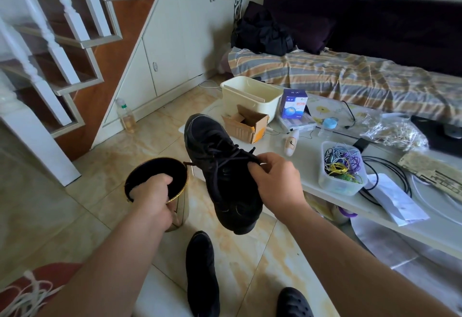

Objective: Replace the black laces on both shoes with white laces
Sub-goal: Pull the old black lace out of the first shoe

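Observation:
My right hand (pixel 273 181) pinches the black laces at the top of a black shoe (pixel 220 174) and holds it in the air, toe pointing away from me. The shoe is laced in black, and one lace end hangs toward the bin. My left hand (pixel 152 194) hovers over the open mouth of a gold waste bin (pixel 180 206) with a black liner. Its fingers are curled, with nothing visible in them. A second black shoe (pixel 202 274) lies on the floor tiles below. White laces (pixel 27 294) lie on a red surface at the bottom left.
A low white table (pixel 310 186) to the right carries a cream tub (pixel 250 96), a cardboard box (pixel 246 124), a clear container of coloured bands (pixel 341 169), cables and papers. Behind it is a sofa with a striped cover (pixel 350 76). Stairs stand at the left. A black clog (pixel 292 303) is at the bottom.

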The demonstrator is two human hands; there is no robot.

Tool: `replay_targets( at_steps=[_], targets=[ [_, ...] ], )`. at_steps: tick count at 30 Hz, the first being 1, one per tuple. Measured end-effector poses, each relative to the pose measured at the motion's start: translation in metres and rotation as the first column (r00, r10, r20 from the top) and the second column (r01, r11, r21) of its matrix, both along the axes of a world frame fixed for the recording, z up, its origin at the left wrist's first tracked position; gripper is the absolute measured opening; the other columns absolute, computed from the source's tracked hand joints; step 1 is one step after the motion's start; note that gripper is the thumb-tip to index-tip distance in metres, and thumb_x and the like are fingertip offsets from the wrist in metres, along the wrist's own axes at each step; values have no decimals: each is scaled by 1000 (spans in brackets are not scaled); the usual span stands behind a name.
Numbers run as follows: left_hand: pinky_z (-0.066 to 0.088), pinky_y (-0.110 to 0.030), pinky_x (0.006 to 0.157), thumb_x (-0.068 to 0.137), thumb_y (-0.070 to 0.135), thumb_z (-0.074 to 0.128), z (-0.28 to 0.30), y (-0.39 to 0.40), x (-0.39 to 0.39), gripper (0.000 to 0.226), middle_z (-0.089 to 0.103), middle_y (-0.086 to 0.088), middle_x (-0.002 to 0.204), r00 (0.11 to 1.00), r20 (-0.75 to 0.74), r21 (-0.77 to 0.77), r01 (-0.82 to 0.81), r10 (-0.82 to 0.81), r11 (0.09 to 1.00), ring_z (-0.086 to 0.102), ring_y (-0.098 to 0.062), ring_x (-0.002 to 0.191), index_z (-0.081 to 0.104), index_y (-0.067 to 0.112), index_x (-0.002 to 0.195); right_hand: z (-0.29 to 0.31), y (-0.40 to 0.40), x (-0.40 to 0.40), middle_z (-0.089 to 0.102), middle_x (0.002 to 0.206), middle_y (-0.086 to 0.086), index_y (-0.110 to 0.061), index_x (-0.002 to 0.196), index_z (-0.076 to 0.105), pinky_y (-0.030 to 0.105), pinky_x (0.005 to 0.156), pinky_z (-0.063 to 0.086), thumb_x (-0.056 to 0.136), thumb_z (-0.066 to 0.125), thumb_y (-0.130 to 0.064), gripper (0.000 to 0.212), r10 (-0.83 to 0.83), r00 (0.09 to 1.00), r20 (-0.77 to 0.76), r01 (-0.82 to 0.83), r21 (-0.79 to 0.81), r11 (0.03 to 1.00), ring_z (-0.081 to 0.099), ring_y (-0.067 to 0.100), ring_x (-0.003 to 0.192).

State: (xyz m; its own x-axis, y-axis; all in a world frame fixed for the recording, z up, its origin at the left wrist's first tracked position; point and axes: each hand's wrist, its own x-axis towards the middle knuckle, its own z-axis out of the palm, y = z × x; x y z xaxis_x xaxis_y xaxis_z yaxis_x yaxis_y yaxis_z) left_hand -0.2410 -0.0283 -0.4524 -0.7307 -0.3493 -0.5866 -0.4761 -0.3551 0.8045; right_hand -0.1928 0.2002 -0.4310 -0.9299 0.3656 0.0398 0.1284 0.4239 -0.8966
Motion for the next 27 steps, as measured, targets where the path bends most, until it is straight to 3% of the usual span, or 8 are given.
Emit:
replay_targets(
  at_steps=[2, 4, 7, 10, 14, 22, 25, 27],
  targets=[
    [50, -39, 72, 98, 26, 65, 13, 10, 7, 36, 64, -4, 120, 951, -302, -321, -31, -72, 946, 63, -24, 99, 57, 22, 134, 1, -4, 1, 73, 85, -12, -31, 100, 73, 32, 73, 60, 97, 65, -39, 12, 31, 999, 11, -31, 61, 998, 69, 9, 83],
    [53, -39, 79, 98, 28, 66, 27, 23, 21, 14, 71, 3, 104, 669, -577, -709, -127, -468, 693, 65, -18, 93, 70, 24, 111, 1, -10, 3, 72, 87, -12, -30, 100, 73, 31, 71, 59, 97, 65, -40, 13, 67, 998, 21, -69, 132, 989, 67, 8, 82],
    [49, -41, 80, 87, 37, 76, 23, 39, 30, 23, 71, 9, 96, 509, -303, -940, -298, -806, 165, 62, -22, 91, 75, 29, 109, -1, -20, 6, 71, 86, -9, -28, 97, 72, 36, 71, 58, 96, 65, -41, 15, 119, 993, 9, -118, 246, 962, 65, 10, 81],
    [49, -42, 72, 82, 34, 80, 13, 44, 30, 33, 72, 9, 91, 580, -187, -968, -245, -793, 49, 66, -26, 86, 72, 30, 114, -5, -27, 11, 71, 92, -11, -30, 105, 71, 37, 80, 55, 96, 65, -37, 13, 173, 985, -11, -162, 299, 941, 65, 12, 86],
    [55, -43, 69, 84, 22, 83, 11, 38, 23, 27, 73, 9, 86, 489, -326, -936, -290, -809, 202, 70, -18, 76, 73, 24, 110, -5, -29, 15, 71, 96, -13, -34, 122, 69, 30, 82, 55, 99, 63, -34, 24, 169, 985, -37, -153, 269, 951, 66, 9, 87],
    [50, -21, 73, 90, 13, 77, 11, 33, 21, 6, 73, 11, 91, 416, -397, -915, -252, -818, 316, 67, -9, 83, 78, 19, 90, -10, -25, 3, 69, 84, -6, -23, 95, 70, 34, 70, 51, 97, 65, -41, 19, 159, 987, 17, -156, 318, 935, 62, 14, 81],
    [53, -25, 79, 96, 5, 68, 32, 29, 24, 20, 70, 6, 75, 606, -638, -418, 245, -475, 875, 66, -9, 73, 75, 21, 86, -9, -9, -3, 66, 77, 4, -15, 84, 65, 38, 65, 49, 97, 62, -37, 26, 65, 995, 77, -83, 259, 962, 61, 25, 77],
    [49, -33, 71, 91, 11, 63, 44, 16, 23, 23, 56, -1, 59, 695, -611, -126, 386, -378, 914, 56, -17, 59, 70, 23, 72, -8, -2, -3, 65, 76, 2, -17, 84, 64, 34, 61, 46, 99, 60, -37, 25, 52, 995, 80, -70, 239, 969, 60, 20, 74]
  ],
)
